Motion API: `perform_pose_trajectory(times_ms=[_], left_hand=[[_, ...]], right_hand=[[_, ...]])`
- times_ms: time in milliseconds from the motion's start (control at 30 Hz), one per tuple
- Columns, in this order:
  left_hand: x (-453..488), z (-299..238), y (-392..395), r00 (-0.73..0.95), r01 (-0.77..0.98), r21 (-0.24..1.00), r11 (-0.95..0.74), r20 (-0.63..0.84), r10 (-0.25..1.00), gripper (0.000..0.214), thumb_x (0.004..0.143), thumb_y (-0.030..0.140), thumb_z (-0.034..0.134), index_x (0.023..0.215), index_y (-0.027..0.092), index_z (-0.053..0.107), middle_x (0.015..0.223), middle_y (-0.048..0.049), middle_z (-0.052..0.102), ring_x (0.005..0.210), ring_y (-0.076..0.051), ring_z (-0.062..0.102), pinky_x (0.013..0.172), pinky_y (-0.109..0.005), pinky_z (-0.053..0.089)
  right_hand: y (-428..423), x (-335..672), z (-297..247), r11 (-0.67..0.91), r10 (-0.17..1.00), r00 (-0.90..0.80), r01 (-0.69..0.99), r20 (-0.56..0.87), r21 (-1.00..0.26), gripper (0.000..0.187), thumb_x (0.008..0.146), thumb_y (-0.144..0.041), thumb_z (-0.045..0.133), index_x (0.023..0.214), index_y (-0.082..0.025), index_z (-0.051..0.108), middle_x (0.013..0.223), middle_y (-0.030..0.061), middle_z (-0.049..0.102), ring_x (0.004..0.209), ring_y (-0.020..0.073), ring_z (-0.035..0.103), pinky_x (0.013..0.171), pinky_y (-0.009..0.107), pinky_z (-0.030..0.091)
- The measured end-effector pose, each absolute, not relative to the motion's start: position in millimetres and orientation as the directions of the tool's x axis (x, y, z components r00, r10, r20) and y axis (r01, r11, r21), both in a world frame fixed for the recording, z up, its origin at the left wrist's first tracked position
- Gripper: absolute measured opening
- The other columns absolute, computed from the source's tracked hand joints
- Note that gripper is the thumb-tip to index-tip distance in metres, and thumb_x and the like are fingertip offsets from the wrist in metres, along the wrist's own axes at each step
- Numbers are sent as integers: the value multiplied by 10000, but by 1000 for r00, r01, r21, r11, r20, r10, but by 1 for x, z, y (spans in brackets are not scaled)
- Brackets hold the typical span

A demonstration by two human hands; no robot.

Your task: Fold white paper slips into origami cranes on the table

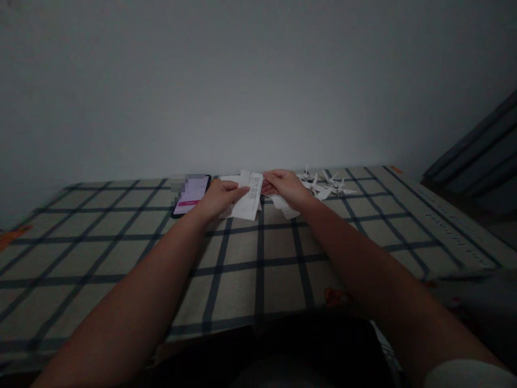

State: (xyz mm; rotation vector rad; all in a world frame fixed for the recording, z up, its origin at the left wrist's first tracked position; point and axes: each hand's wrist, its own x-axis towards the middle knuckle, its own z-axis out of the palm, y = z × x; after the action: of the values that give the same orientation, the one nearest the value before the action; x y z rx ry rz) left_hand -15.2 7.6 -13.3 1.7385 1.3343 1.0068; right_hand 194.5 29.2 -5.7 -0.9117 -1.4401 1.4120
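My left hand [220, 198] and my right hand [285, 187] both pinch a white printed paper slip [251, 198], held just above a checked cloth [242, 253]. The left fingers close on its left edge, the right fingers on its right edge. More white paper [285, 207] lies under my right hand. Several small folded white paper cranes [325, 185] sit just right of my right hand.
A phone [191, 194] with a lit pink and white screen lies flat left of my left hand. A plain wall rises behind the cloth's far edge. A dark slanted panel [476, 156] stands at the right. Something dark lies near my body at the bottom.
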Motion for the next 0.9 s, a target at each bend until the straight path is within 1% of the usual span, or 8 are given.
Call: perform_pose_trajectory(times_ms=[133,200,300,367,467,600,767,900], left_hand=[[-15,-8,4,170,455,855,-248,190,967,427,738,528,691,779,108,758,660,-57,674,575,-148,550,516,-246,383],[-15,-5,2,198,513,812,-278,203,959,430,749,528,668,744,106,748,629,-46,651,556,-140,529,502,-241,357],[-15,-2,1,265,596,724,-347,232,936,446,779,536,623,683,113,727,586,-35,618,538,-132,504,487,-236,316],[-16,-1,1,292,630,667,-398,271,917,451,799,540,600,702,122,740,582,-29,619,546,-134,501,487,-234,304],[-16,-1,2,325,653,603,-459,324,888,444,825,540,576,733,146,758,579,-19,626,560,-135,494,493,-232,295],[-17,2,2,352,664,554,-502,360,864,434,836,523,580,655,159,732,538,-8,595,550,-127,465,506,-237,290],[-19,3,3,366,659,558,-505,349,863,404,838,501,591,680,159,736,561,-1,603,539,-120,456,516,-244,293],[-20,2,4,380,632,576,-518,352,855,402,835,494,603,636,161,708,523,9,556,521,-113,428,517,-247,283]], right_hand=[[25,199,-4,147,878,-471,95,86,-985,88,824,-213,729,784,-145,690,744,30,694,660,95,620,668,226,530],[24,202,-4,199,846,-527,187,73,-962,102,815,-205,723,751,-134,687,716,41,690,642,102,615,646,235,514],[24,207,-3,325,806,-582,285,107,-902,150,818,-235,692,714,-127,696,679,52,686,610,113,595,602,250,470],[23,210,-2,403,790,-597,337,137,-851,157,797,-251,691,697,-131,706,666,52,686,608,121,587,582,256,436],[22,212,0,446,784,-600,371,156,-814,105,759,-227,685,708,-140,712,671,42,687,627,128,592,576,257,412],[21,211,1,474,805,-563,418,187,-775,112,753,-234,667,705,-136,691,662,25,663,622,119,565,571,252,387],[23,211,2,501,821,-502,407,270,-764,118,759,-251,661,749,-139,696,722,32,667,650,121,552,601,260,390],[25,213,1,529,816,-496,439,295,-726,143,764,-279,663,727,-143,682,698,30,642,639,125,526,600,270,371]])
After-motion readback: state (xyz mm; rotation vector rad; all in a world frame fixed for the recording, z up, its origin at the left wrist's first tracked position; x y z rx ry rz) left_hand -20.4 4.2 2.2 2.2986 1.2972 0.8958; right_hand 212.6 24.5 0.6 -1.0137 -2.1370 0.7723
